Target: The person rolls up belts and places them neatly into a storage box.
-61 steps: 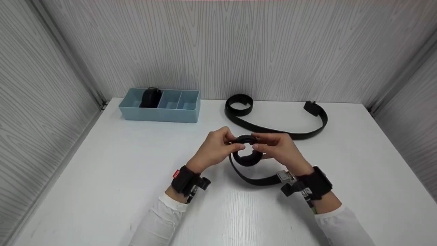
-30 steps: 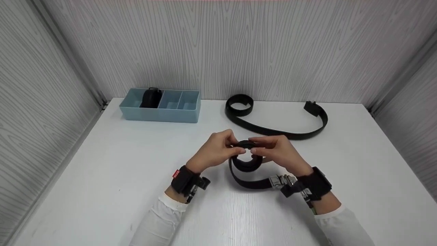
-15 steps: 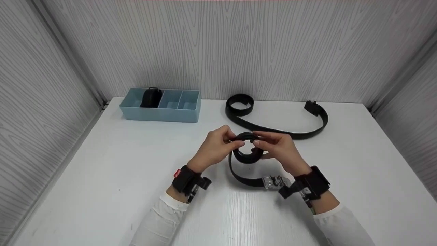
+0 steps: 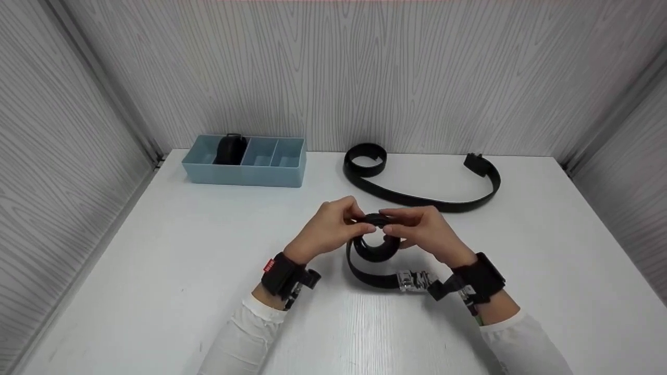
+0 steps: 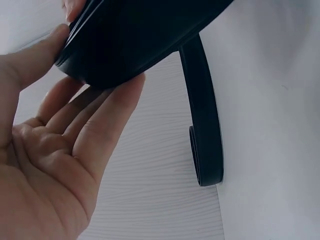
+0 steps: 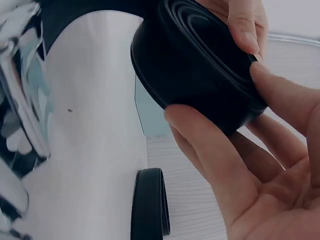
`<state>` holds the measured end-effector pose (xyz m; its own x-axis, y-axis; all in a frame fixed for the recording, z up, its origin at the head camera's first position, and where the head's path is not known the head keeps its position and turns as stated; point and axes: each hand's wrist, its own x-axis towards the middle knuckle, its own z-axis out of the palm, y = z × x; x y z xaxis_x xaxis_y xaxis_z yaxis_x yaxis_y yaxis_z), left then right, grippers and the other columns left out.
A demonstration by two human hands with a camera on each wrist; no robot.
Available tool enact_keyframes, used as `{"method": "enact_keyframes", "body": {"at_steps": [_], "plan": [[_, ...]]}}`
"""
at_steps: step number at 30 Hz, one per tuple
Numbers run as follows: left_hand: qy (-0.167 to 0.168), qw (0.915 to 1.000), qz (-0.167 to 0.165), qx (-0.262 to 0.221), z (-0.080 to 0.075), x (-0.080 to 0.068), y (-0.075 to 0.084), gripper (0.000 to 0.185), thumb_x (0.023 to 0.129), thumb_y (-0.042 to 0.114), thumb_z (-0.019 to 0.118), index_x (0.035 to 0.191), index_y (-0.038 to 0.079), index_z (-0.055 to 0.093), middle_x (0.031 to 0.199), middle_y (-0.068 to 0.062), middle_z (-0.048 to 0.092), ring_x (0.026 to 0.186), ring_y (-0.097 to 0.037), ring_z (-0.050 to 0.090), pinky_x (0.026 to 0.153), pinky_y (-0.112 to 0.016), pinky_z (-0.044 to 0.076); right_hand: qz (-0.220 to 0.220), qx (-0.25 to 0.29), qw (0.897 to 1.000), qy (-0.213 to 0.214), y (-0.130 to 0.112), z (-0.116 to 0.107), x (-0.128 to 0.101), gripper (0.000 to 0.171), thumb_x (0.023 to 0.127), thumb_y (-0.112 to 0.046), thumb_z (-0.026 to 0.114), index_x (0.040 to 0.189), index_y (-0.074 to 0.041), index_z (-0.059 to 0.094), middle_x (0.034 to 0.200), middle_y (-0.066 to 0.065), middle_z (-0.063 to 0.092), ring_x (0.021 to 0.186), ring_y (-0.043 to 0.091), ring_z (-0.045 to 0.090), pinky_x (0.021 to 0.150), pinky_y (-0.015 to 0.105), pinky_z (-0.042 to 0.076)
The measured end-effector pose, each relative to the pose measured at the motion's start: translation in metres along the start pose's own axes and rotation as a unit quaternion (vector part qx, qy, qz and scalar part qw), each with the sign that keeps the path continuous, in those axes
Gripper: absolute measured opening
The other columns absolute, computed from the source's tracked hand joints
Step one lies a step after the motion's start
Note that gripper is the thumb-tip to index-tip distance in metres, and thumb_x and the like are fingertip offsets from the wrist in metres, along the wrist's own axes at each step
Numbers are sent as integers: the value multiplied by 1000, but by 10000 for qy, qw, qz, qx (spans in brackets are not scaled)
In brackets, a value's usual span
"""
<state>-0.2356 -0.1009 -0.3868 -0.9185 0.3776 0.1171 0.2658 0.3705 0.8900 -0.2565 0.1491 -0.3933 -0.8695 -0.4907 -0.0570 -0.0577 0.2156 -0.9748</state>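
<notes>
Belt (image 4: 376, 254), partly coiled, is being held over the white table (image 4: 167, 265); left hand (image 4: 331, 227) and right hand (image 4: 431, 233) are pinching its coil, while a second belt (image 4: 410, 200) is lying beyond them.

1. The left hand (image 5: 60, 150) holds a coiled black strap (image 5: 135, 40) between thumb and fingers; its shaded side is too dark to make out clearly.
2. Part of the right hand (image 5: 75, 7) shows at top left, by the coil's edge.
3. Beyond, a second black strap (image 5: 204, 100) with a rolled end stands on edge on the white tabletop (image 5: 272, 130), near a wood-grained panel (image 5: 160, 210).
</notes>
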Motion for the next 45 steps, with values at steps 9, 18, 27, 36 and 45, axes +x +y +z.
{"method": "enact_keyframes", "body": {"at_steps": [9,18,27,36,45], "plan": [[389,9984,-99,-402,2,1,-1,22,97,23,77,102,8,62,103,-3,78,90,-11,74,76,-29,51,-31,823,9948,599,2,-2,0,47,96,-15,78,139,-3,65,119,23,73,92,21,75,74,39,63],[-238,9996,180,32,-2,0,2,20,95,18,79,98,6,63,92,-1,76,77,-8,67,67,-26,47,11,-156,9999,-53,-3,-5,-3,49,93,-19,81,138,-4,67,128,13,72,99,22,74,76,39,62],[-27,9998,6,-184,-2,1,-1,23,95,22,79,101,7,62,101,-3,77,86,-10,71,71,-27,49,-25,206,9997,160,-3,-1,-1,47,94,-15,79,138,-2,66,118,17,75,95,24,75,69,37,62],[441,9974,52,-565,-1,2,-2,21,96,18,78,101,5,62,98,-6,78,87,-13,73,71,-28,47,-91,835,9945,631,-1,-2,0,50,95,-14,79,140,-1,63,118,19,73,92,22,75,74,40,63],[-311,9994,153,34,-6,-3,3,19,96,19,79,99,6,64,92,-1,76,75,-7,63,66,-26,45,78,-336,9993,-142,-6,-4,-3,49,92,-21,83,137,-9,69,126,13,73,101,23,74,77,38,62]]}}
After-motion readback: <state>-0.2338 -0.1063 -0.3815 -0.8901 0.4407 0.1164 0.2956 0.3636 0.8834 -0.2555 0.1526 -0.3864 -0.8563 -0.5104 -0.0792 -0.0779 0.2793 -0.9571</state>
